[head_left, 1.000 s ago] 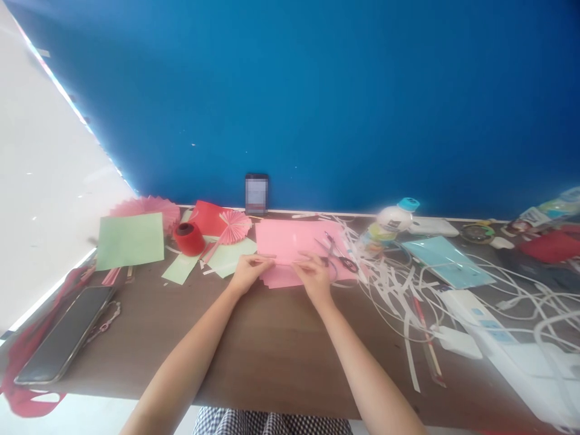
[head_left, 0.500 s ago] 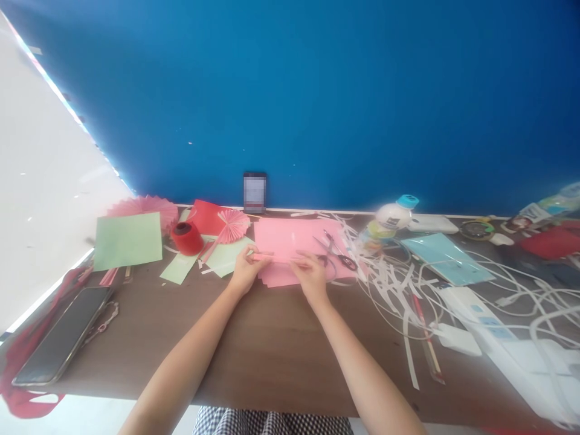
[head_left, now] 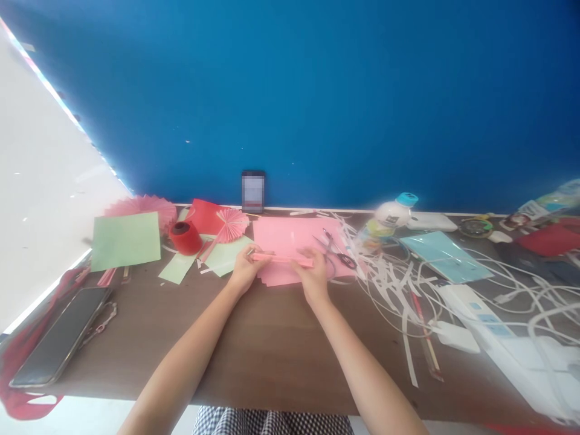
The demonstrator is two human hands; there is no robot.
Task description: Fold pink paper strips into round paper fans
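We have the pink paper stack (head_left: 294,232) before us on the brown table (head_left: 267,350). Over the stack's near half we hold a narrow folded pink strip (head_left: 285,260), stretched crosswise. Our left hand (head_left: 245,267) has thumb and fingers closed on the strip's left end, at the stack's near left edge; our right hand (head_left: 312,275) pinches the strip toward its right end, over the stack's near part. We cannot tell whether the strip touches the stack or hangs just above it.

On the stack's right part we see dark-handled scissors (head_left: 347,261). Right of the stack we have a heap of white paper strips (head_left: 393,281) and a blue-capped bottle (head_left: 393,214); farther right of it lie a light blue packet (head_left: 446,257) and a white power strip (head_left: 475,308). Left of the stack we find a small pink paper fan (head_left: 234,225), a red spool (head_left: 186,240) and, farther off, a green sheet (head_left: 125,240). Well left of the stack and nearer us lies a dark-screened phone (head_left: 61,335). Behind the stack, slightly left, a small device (head_left: 253,191) stands upright by the blue wall (head_left: 317,109).
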